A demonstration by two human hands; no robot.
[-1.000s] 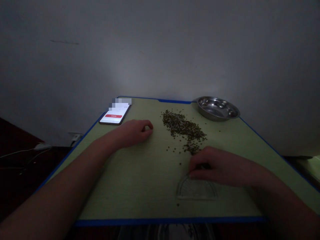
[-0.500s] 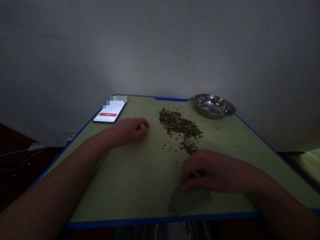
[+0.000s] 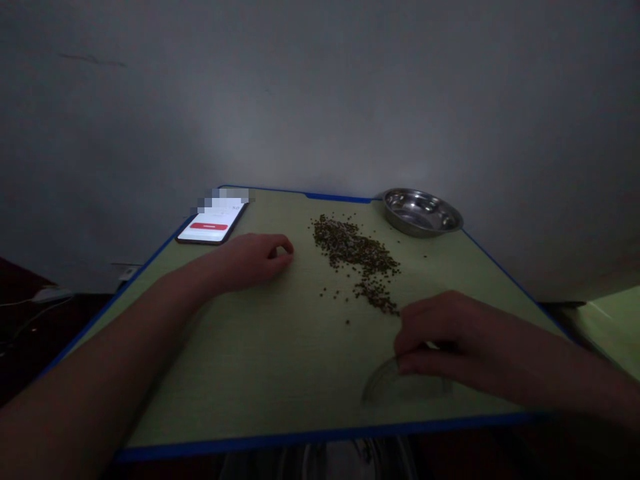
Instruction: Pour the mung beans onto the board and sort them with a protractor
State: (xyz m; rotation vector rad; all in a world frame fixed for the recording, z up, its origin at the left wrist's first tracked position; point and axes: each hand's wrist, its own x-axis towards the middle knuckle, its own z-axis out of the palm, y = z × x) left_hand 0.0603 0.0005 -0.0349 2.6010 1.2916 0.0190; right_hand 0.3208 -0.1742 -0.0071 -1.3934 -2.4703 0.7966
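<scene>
Near the table's front edge, right of its middle, a clear half-round protractor (image 3: 383, 387) sits with its curved side turned toward the far edge, its outline blurred. The right hand (image 3: 447, 340) is clamped on that curved rim, thumb below and bent fingers above; whether the protractor lies flat or is slightly lifted, I cannot tell. Just beyond these fingers ends a thin tail of small round seeds (image 3: 376, 293), which joins the main heap (image 3: 345, 241) spread slantwise across the middle of the table, from the far edge's side toward the right hand. A few strays lie to the left of the tail, and one single seed (image 3: 347, 322) lies closer to the front edge. Left of the heap, well apart from the protractor, the left hand (image 3: 255, 259) is over the table's left half, thumb and forefinger curled around a small gap; I cannot tell whether their tips meet. Just beyond it, by the far left corner, lies a phone (image 3: 210, 225) with a lit screen and a red bar. At the far right corner stands a shallow steel bowl (image 3: 423, 217). Blue trim borders the pale green table (image 3: 270, 373), and a grey wall (image 3: 320, 93) rises behind its far edge.
</scene>
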